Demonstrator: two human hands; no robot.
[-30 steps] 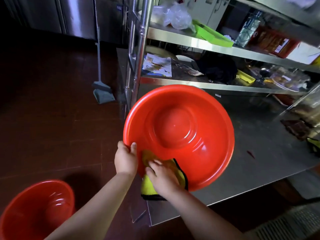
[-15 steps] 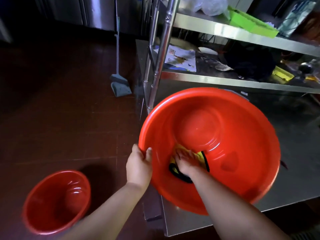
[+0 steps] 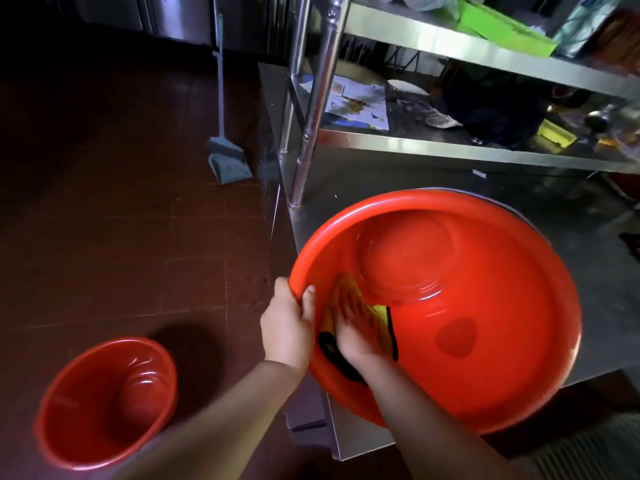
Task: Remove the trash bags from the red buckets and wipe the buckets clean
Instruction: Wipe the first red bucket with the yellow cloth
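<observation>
Dim room, with the brightest light falling from the upper right onto the steel shelves point(image 3: 433, 39), which glare white along their edges. The floor point(image 3: 104, 202) sinks to near black toward the top left corner. The big red basin point(image 3: 502, 341) glows saturated, with small highlights in its base. The right hand point(image 3: 353, 327) is smeared by motion blur. Wide-angle bending curves the shelf post point(image 3: 318, 98) and edges.

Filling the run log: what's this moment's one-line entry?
left hand grips red basin rim | right hand presses yellow cloth inside
</observation>
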